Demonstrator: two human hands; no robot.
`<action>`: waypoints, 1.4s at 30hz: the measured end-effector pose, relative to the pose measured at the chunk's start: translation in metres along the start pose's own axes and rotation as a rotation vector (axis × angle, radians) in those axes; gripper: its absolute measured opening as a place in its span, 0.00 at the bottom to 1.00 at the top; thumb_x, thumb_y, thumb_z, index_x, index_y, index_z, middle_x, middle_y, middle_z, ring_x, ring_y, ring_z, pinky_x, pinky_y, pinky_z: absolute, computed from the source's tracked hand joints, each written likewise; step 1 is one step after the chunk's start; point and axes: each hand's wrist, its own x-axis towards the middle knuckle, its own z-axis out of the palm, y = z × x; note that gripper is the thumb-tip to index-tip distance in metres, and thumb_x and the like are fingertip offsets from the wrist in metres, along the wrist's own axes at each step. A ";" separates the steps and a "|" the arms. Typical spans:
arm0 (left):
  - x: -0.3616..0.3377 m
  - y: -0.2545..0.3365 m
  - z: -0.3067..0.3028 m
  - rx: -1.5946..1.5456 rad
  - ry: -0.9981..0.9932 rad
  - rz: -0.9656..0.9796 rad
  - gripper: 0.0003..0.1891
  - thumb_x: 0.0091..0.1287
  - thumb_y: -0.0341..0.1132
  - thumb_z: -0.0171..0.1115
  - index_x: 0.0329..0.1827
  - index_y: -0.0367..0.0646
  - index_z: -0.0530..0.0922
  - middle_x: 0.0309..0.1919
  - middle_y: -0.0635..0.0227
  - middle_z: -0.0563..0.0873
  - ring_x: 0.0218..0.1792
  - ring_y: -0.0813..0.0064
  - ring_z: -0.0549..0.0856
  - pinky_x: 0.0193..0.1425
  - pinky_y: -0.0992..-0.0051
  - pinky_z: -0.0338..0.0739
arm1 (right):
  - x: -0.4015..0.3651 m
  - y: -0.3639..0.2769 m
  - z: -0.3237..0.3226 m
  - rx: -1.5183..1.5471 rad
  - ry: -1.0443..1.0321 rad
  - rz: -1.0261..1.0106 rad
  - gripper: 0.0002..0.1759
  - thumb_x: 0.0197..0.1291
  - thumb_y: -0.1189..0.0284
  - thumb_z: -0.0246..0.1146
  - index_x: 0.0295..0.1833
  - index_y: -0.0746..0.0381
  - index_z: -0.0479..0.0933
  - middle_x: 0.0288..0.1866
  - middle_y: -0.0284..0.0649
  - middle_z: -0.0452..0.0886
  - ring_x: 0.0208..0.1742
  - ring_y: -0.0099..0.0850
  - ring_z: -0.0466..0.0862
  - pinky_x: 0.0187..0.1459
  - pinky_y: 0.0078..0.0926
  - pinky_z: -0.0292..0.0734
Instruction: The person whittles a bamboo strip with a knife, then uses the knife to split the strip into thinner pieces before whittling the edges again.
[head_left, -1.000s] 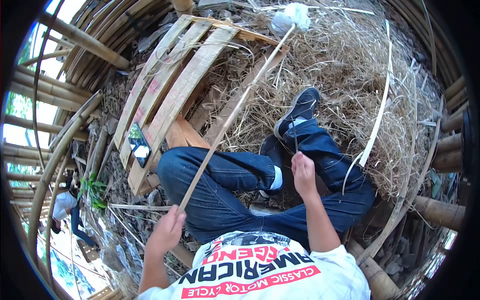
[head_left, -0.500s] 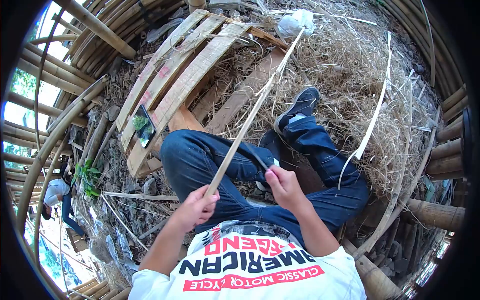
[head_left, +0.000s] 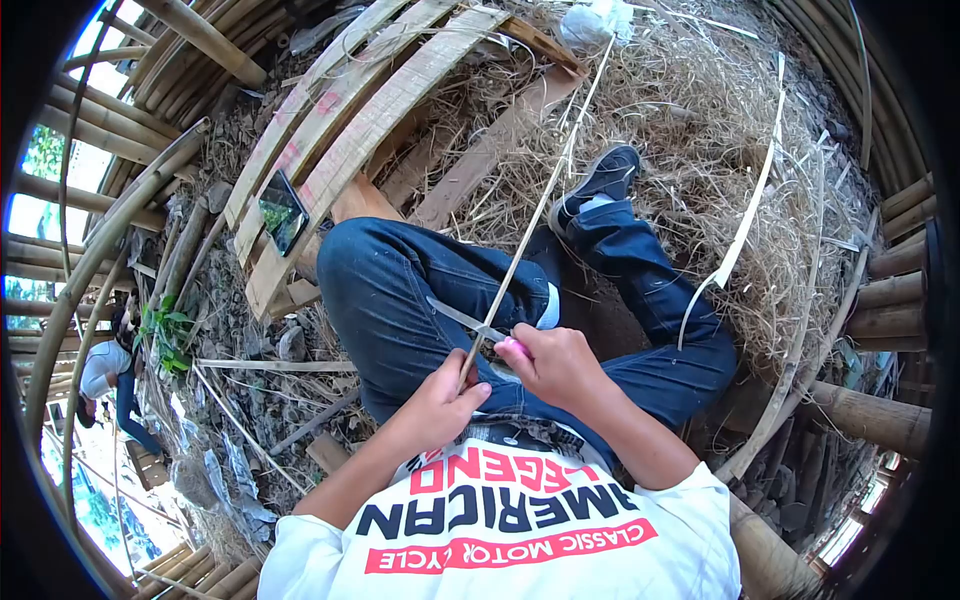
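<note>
A long, thin bamboo strip (head_left: 545, 198) runs from my lap away toward the far litter, seen nearly edge-on. My left hand (head_left: 446, 402) is closed around its near end. In my right hand (head_left: 553, 366) is a knife (head_left: 455, 314) with a pinkish handle, mostly covered by the fingers. Its blade crosses the strip just beyond my left hand and touches or nearly touches it, pointing up and to the left. Both hands are close together above my crossed legs in jeans.
A slatted wooden pallet (head_left: 375, 115) lies ahead to the left, with a phone (head_left: 283, 213) on it. Curly bamboo shavings (head_left: 700, 150) cover the ground ahead and right. Bamboo poles (head_left: 885, 320) form walls on both sides. Another person (head_left: 105, 370) is at the far left.
My hands have come closer together, the left shifting right. The strip has turned from its broad side to its narrow edge, and the knife blade now crosses it.
</note>
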 end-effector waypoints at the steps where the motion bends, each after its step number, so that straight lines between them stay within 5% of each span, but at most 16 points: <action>1: 0.002 -0.002 0.002 0.018 0.021 0.112 0.10 0.69 0.32 0.60 0.41 0.43 0.65 0.25 0.77 0.68 0.23 0.88 0.65 0.26 0.83 0.61 | 0.001 0.003 -0.001 -0.003 -0.001 0.001 0.18 0.65 0.60 0.60 0.29 0.63 0.76 0.19 0.52 0.76 0.24 0.52 0.80 0.26 0.44 0.74; 4: -0.001 0.007 -0.001 -0.024 -0.069 -0.079 0.12 0.66 0.29 0.63 0.42 0.42 0.65 0.26 0.78 0.68 0.23 0.89 0.65 0.26 0.83 0.62 | 0.018 0.025 -0.007 -0.094 0.105 0.167 0.25 0.67 0.52 0.56 0.26 0.62 0.77 0.19 0.51 0.78 0.23 0.53 0.81 0.27 0.47 0.76; 10: 0.000 0.008 0.006 -0.069 -0.076 -0.015 0.16 0.62 0.27 0.68 0.41 0.41 0.64 0.23 0.80 0.65 0.22 0.90 0.63 0.25 0.84 0.60 | 0.002 0.001 0.000 -0.046 -0.087 0.008 0.23 0.66 0.54 0.57 0.28 0.61 0.79 0.20 0.51 0.79 0.25 0.52 0.82 0.27 0.48 0.76; 13: 0.002 0.008 0.002 -0.073 -0.096 -0.003 0.17 0.62 0.28 0.68 0.41 0.42 0.64 0.21 0.81 0.64 0.22 0.89 0.63 0.25 0.82 0.59 | 0.019 0.023 -0.007 -0.099 0.038 0.157 0.23 0.66 0.54 0.58 0.28 0.61 0.79 0.20 0.51 0.79 0.24 0.52 0.82 0.27 0.47 0.76; 19: 0.000 0.011 -0.001 -0.127 -0.154 -0.057 0.19 0.59 0.26 0.70 0.41 0.43 0.64 0.21 0.82 0.63 0.22 0.91 0.62 0.26 0.85 0.60 | -0.002 0.012 0.012 0.037 -0.026 -0.040 0.21 0.64 0.55 0.61 0.28 0.61 0.78 0.19 0.50 0.78 0.23 0.51 0.81 0.26 0.45 0.76; 24: 0.000 0.007 0.000 -0.151 -0.194 -0.075 0.20 0.58 0.23 0.69 0.42 0.44 0.63 0.21 0.83 0.63 0.21 0.92 0.61 0.25 0.85 0.60 | 0.022 0.043 0.004 -0.054 0.116 0.067 0.21 0.65 0.55 0.60 0.27 0.61 0.78 0.19 0.49 0.78 0.24 0.50 0.81 0.26 0.44 0.76; 29: -0.003 0.010 -0.001 -0.166 -0.191 -0.095 0.20 0.58 0.21 0.68 0.41 0.44 0.63 0.20 0.83 0.62 0.21 0.92 0.61 0.25 0.85 0.59 | 0.004 0.015 0.008 0.050 -0.068 -0.004 0.21 0.65 0.56 0.59 0.27 0.61 0.78 0.19 0.50 0.78 0.24 0.51 0.81 0.27 0.45 0.75; 37: 0.000 0.011 -0.005 -0.160 -0.178 -0.124 0.20 0.57 0.20 0.67 0.42 0.44 0.63 0.20 0.82 0.62 0.21 0.91 0.61 0.26 0.85 0.60 | 0.019 0.027 0.005 0.029 -0.016 0.042 0.19 0.66 0.61 0.59 0.27 0.62 0.78 0.18 0.52 0.76 0.22 0.52 0.79 0.25 0.43 0.73; 42: -0.002 0.007 -0.004 -0.131 -0.171 -0.113 0.19 0.57 0.20 0.67 0.42 0.44 0.64 0.21 0.82 0.63 0.21 0.92 0.62 0.26 0.86 0.60 | 0.021 0.029 0.011 0.043 -0.051 0.000 0.24 0.66 0.54 0.57 0.26 0.62 0.78 0.18 0.50 0.78 0.23 0.50 0.81 0.26 0.44 0.75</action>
